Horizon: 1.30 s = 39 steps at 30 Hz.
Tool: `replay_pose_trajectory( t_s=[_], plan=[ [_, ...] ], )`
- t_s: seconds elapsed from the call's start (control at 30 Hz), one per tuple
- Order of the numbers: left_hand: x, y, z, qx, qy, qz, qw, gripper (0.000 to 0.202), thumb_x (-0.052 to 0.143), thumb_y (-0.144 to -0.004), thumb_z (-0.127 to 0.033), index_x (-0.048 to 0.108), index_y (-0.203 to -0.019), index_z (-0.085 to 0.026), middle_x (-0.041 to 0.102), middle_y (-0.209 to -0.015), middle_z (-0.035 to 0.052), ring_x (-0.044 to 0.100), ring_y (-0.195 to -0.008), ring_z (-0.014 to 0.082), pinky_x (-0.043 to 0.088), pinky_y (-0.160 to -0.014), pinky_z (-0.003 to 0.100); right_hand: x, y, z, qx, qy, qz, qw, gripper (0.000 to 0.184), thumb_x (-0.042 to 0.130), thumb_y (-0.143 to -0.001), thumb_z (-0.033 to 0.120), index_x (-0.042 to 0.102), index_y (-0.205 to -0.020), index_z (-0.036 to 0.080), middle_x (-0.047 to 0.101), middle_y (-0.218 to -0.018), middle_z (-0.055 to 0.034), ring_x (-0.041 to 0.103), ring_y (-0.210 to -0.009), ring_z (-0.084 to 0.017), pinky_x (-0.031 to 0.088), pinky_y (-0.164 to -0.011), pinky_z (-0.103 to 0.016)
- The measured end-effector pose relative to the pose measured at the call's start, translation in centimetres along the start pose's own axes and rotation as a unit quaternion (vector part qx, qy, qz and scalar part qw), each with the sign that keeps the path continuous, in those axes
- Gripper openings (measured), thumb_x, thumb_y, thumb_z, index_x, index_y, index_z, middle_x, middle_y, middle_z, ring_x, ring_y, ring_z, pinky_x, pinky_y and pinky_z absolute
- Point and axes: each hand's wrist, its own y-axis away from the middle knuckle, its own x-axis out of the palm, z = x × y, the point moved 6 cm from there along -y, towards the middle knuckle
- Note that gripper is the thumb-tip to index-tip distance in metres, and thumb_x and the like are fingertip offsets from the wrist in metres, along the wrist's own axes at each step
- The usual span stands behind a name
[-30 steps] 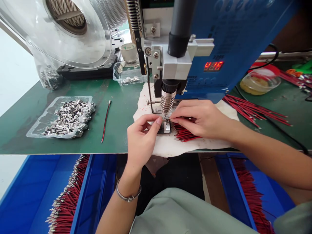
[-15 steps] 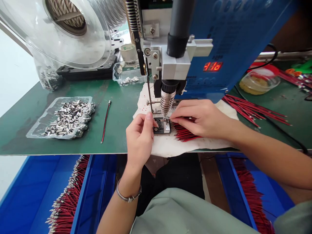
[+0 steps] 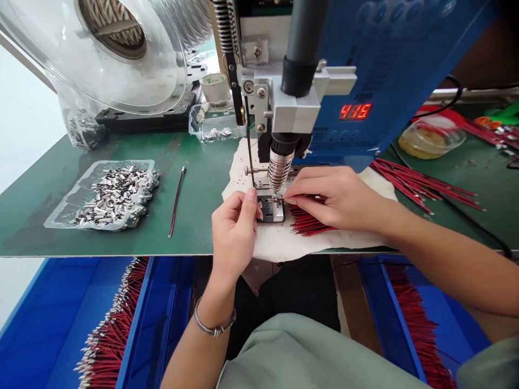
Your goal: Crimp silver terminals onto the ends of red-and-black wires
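My left hand is closed at the left side of a small black fixture, thumb pressed against curled fingers. Whatever it pinches is too small and hidden to name. From the right, my right hand pinches the end of a thin wire, its fingertips just beside the fixture. The soldering iron of a blue machine points straight down, its tip over the fixture between both hands. A bundle of red-and-black wires lies on white paper under my right hand.
On the green table sit a clear tray of metal connectors and a single finished-looking wire. More wires lie right. A large clear reel stands back left. Blue bins with wires are below the edge.
Both hands keep their places at the fixture. The view shifts very slightly, and the last digits on the machine's red display look different.
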Motion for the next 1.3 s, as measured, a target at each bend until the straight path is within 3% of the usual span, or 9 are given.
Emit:
replay_pose_trajectory(
  t_s=[1.3],
  plan=[
    [-0.02, -0.02, -0.11, 0.007, -0.016, 0.001, 1.000, 0.043, 0.059, -0.095, -0.046, 0.057, -0.063, -0.017, 0.049, -0.049, -0.0018, 0.041, -0.043, 0.0080, 0.030, -0.045, 0.024, 0.07, 0.13, -0.03, 0.009, 0.016, 0.010, 1.000, 0.016, 0.057, -0.095, 0.018, 0.073, -0.095, 0.016, 0.070, -0.086, -0.0057, 0.065, -0.076, -0.015, 0.051, -0.069, -0.028]
  ],
)
